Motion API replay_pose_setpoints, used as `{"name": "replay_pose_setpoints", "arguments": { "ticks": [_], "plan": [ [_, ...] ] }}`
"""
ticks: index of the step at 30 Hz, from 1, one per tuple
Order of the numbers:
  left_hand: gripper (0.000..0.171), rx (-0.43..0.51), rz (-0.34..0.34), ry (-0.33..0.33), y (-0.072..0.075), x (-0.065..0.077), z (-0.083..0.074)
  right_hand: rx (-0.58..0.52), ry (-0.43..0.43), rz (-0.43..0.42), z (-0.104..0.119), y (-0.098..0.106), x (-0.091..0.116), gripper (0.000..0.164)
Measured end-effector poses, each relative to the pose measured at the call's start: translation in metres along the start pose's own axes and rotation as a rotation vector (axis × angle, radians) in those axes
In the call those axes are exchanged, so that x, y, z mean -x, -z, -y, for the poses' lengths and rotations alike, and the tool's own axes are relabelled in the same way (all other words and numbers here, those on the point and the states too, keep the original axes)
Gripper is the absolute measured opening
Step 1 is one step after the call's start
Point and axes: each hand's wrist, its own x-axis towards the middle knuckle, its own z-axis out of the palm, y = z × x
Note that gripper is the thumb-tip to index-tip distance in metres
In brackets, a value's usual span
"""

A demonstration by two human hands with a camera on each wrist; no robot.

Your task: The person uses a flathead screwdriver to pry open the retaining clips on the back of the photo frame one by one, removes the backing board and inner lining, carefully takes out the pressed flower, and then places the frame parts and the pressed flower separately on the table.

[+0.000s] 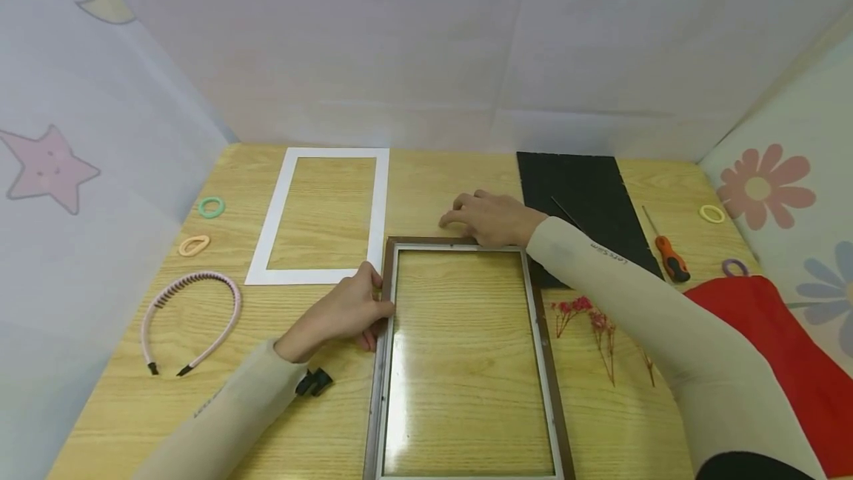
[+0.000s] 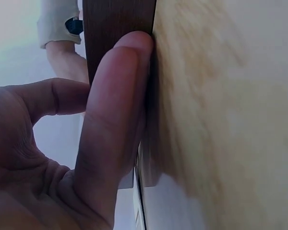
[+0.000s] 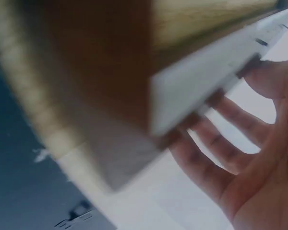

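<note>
A brown picture frame [image 1: 550,361] with a silver inner edge and a clear, shiny pane lies at the front centre of the table. My left hand [image 1: 349,310] pinches its left side near the far corner, thumb on top. In the left wrist view, the fingers [image 2: 108,100] lie along the dark wooden side [image 2: 117,19]. My right hand [image 1: 496,217] is at the frame's far edge, its fingers loosely extended leftward. In the right wrist view, the spread fingers [image 3: 201,167] reach the blurred frame's edge, with nothing gripped.
Behind lie a white mat border [image 1: 329,276] and a black board [image 1: 566,176]. At right are a screwdriver [image 1: 669,258], dried red flowers [image 1: 603,324], red cloth [image 1: 773,347] and hair ties [image 1: 711,213]. At left are a headband [image 1: 236,302], more hair ties [image 1: 211,207] and a small black item [image 1: 313,382].
</note>
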Motion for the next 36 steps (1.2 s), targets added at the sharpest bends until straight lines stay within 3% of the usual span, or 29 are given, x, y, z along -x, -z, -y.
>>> {"name": "replay_pose_setpoints", "arguments": {
  "ticks": [8,13,17,20,27,30,36],
  "plan": [
    [0.040,0.033,-0.015,0.009,0.004,-0.001,0.005,-0.137,-0.029,-0.086,-0.006,-0.010,0.003,0.037],
    [0.042,0.058,-0.008,-0.002,0.007,-0.002,0.008,-0.195,-0.051,-0.148,-0.009,-0.015,0.015,0.039],
    [0.040,0.030,-0.002,-0.028,0.011,-0.004,0.008,-0.209,-0.082,-0.138,-0.012,-0.017,0.025,0.041],
    [0.035,-0.049,-0.029,-0.037,0.017,-0.005,0.007,-0.220,-0.099,-0.148,-0.012,-0.015,0.030,0.043],
    [0.045,-0.381,-0.247,-0.111,0.050,-0.004,0.006,-0.215,-0.134,-0.268,-0.015,-0.005,0.043,0.048],
    [0.047,-0.413,-0.290,-0.159,0.068,0.000,0.011,-0.205,-0.147,-0.310,-0.020,-0.005,0.052,0.051],
    [0.051,-0.450,-0.366,-0.320,0.104,0.011,0.022,-0.126,-0.164,-0.400,-0.043,-0.013,0.079,0.066]
  ]
}}
